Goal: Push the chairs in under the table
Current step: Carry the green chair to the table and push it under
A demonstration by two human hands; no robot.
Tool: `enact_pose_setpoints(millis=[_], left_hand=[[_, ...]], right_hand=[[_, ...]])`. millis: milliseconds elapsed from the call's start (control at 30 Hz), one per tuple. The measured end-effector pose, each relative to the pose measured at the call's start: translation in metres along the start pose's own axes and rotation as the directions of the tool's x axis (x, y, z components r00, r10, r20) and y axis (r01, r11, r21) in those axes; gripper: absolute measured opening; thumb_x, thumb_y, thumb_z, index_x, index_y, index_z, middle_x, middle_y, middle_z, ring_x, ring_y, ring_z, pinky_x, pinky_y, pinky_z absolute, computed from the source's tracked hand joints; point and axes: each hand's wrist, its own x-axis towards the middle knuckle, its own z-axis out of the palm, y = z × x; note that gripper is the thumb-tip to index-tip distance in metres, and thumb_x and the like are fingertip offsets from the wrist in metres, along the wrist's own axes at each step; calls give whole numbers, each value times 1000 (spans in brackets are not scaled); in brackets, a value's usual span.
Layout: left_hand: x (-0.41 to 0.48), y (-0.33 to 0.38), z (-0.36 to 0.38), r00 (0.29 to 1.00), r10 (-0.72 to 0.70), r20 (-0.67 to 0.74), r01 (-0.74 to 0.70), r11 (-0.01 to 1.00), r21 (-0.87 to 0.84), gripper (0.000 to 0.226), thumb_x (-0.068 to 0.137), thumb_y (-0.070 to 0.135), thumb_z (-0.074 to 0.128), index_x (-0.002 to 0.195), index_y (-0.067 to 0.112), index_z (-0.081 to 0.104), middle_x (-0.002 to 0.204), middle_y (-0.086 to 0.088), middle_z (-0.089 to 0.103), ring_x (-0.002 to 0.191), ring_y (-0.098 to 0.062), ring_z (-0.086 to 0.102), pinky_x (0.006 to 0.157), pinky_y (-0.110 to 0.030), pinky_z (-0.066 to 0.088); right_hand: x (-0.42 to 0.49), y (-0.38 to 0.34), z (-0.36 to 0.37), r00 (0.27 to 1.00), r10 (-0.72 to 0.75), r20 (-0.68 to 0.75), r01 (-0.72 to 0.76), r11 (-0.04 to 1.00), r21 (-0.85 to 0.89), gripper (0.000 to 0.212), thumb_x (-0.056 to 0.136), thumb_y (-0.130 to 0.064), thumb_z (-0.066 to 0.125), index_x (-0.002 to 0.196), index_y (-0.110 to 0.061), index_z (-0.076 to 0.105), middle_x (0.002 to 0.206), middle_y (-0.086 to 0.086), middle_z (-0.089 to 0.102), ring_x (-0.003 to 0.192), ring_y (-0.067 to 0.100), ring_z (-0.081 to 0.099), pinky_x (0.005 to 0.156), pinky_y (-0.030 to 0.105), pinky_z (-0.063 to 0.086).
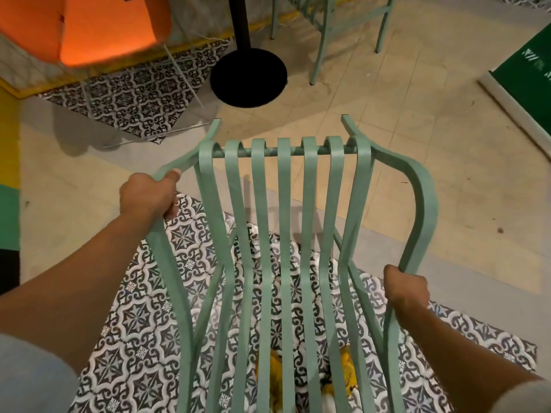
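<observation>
Right hand [407,290]: nearest you and farthest from the table base [249,77], your fingers are wrapped fully round the right arm rail.
Left hand [146,195]: closer to the base, it grips the left arm rail, thumb laid along the top. The paired hold probably serves to steer the chair straight.
Green slatted chair [283,204]: it stands between you and the base, front edge well short of it, not yet tucked in.
Table base: dead ahead on its black post; the tabletop is out of view.
Second green chair [321,40]: just beyond the base, to its right.
Orange chair [107,22]: left of the base.
</observation>
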Motion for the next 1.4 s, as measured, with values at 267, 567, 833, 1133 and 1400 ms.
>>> enact_pose_setpoints(millis=[267, 567, 833, 1133, 1400], left_hand=[[-53, -77, 34, 992, -114, -50, 100, 967, -233, 42, 94, 54, 71, 77, 17, 78, 64, 5, 78, 65, -11, 77, 79, -35, 61], [-47, -114, 56, 944, -307, 122, 317, 945, -74, 37, 96, 33, 68, 83, -1, 73, 64, -10, 71, 58, -23, 62, 58, -28, 47], [-72, -124, 47, 951, -277, 136, 281, 960, -11, 27, 95, 18, 63, 76, -1, 67, 75, -21, 73, 66, -28, 66, 71, -37, 58], [-99, -129, 42, 927, -342, 151, 338, 940, 54, 31, 99, 26, 62, 82, 0, 68, 66, -14, 67, 55, -24, 59, 55, -28, 46], [-75, -116, 51, 947, -295, 129, 297, 955, 4, 23, 94, 17, 60, 94, -4, 69, 64, -14, 66, 54, -24, 59, 54, -27, 44]], right_hand=[[13, -32, 3, 1000, 29, -11, -29, 998, -51, 49, 88, -35, 58, 119, 4, 62, 107, 23, 68, 90, 42, 66, 73, 41, 53], [26, -71, 0, 1000, -19, 18, 21, 997, -78, 44, 86, -33, 53, 105, 3, 68, 90, 19, 75, 85, 38, 74, 68, 37, 58], [19, -51, -19, 1000, 14, 28, -10, 987, -159, 46, 88, -36, 55, 111, 2, 68, 98, 20, 75, 85, 38, 74, 59, 33, 53], [9, -29, -45, 998, 6, 55, 6, 977, -213, 35, 91, -30, 57, 104, 0, 67, 78, 15, 71, 61, 26, 64, 53, 30, 47], [5, -13, -57, 958, -192, 214, 217, 971, -100, 51, 97, -59, 64, 104, -9, 71, 84, 7, 78, 77, 24, 73, 76, 37, 57]])
